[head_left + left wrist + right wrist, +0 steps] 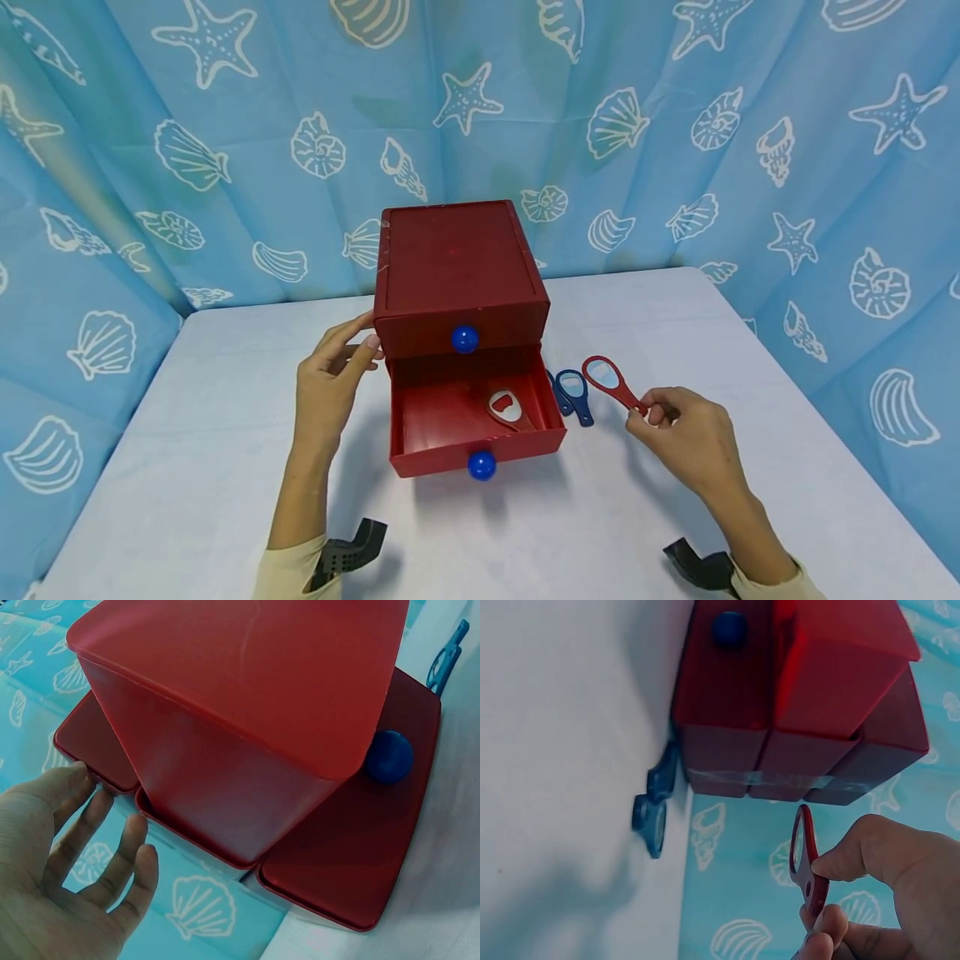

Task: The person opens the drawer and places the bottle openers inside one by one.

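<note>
A dark red drawer unit (pixel 459 258) with blue knobs stands on the table, one drawer (pixel 442 465) pulled out below the top one. A small red hand mirror (pixel 507 408) lies inside that drawer, toward its right side. My left hand (pixel 330 375) rests its fingertips at the unit's left side, fingers loosely spread. To the right of the unit, my right hand (pixel 690 433) pinches the handle of another red hand mirror (pixel 603 375) between thumb and fingers, holding it raised. Two blue hand mirrors (pixel 573 392) are beside the unit, one partly hidden by the drawer.
A white cloth covers the table (pixel 225 467). Behind and around it hangs a blue curtain (pixel 247 167) printed with shells and starfish. The pulled-out drawer juts toward the front between my hands. Clear tape (pixel 757 778) runs along the unit's side.
</note>
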The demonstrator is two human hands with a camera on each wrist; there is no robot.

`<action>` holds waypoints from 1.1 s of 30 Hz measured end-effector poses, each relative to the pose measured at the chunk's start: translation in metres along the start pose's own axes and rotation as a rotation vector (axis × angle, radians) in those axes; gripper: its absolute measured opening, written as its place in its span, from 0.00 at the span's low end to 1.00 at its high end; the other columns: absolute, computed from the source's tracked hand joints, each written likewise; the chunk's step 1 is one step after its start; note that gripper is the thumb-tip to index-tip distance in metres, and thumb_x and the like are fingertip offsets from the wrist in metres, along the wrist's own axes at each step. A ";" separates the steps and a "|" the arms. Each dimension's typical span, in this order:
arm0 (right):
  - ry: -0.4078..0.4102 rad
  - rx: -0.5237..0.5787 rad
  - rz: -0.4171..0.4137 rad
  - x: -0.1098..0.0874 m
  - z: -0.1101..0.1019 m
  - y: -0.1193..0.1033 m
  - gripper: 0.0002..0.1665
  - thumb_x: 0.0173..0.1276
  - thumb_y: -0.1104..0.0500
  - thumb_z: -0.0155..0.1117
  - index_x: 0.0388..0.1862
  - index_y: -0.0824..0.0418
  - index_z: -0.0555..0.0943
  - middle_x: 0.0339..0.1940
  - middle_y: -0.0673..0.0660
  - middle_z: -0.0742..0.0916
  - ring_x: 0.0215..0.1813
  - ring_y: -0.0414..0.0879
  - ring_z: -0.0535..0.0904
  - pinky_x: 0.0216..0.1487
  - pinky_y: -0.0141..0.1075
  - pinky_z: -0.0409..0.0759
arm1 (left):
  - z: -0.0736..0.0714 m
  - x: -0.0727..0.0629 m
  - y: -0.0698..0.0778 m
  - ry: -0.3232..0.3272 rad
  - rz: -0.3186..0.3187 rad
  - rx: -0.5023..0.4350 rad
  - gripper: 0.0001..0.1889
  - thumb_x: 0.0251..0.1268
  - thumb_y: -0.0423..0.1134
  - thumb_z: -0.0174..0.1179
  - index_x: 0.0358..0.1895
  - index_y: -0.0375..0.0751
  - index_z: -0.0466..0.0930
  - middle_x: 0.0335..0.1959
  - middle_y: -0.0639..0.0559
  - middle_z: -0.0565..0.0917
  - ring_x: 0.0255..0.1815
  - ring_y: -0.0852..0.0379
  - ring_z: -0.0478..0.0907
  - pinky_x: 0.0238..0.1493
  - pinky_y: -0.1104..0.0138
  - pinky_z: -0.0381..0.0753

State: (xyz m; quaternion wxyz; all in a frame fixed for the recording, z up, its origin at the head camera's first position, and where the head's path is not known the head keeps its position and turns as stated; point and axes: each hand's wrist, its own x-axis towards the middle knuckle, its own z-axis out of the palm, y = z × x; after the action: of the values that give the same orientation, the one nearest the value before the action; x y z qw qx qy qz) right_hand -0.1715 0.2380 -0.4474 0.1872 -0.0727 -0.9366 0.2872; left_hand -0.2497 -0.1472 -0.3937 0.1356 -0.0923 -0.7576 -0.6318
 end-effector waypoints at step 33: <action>-0.060 0.121 -0.080 -0.014 -0.021 -0.039 0.11 0.55 0.58 0.79 0.34 0.56 0.85 0.24 0.47 0.79 0.33 0.44 0.73 0.28 0.33 0.73 | 0.000 0.000 0.000 -0.002 0.004 0.004 0.20 0.73 0.39 0.59 0.65 0.43 0.79 0.59 0.53 0.80 0.44 0.49 0.82 0.49 0.68 0.83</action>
State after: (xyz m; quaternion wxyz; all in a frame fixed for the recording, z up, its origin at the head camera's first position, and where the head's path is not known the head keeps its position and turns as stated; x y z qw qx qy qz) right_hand -0.1518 0.2133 -0.4135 0.1744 -0.0149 -0.9248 0.3377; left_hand -0.2495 -0.1475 -0.3937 0.1361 -0.0943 -0.7588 -0.6299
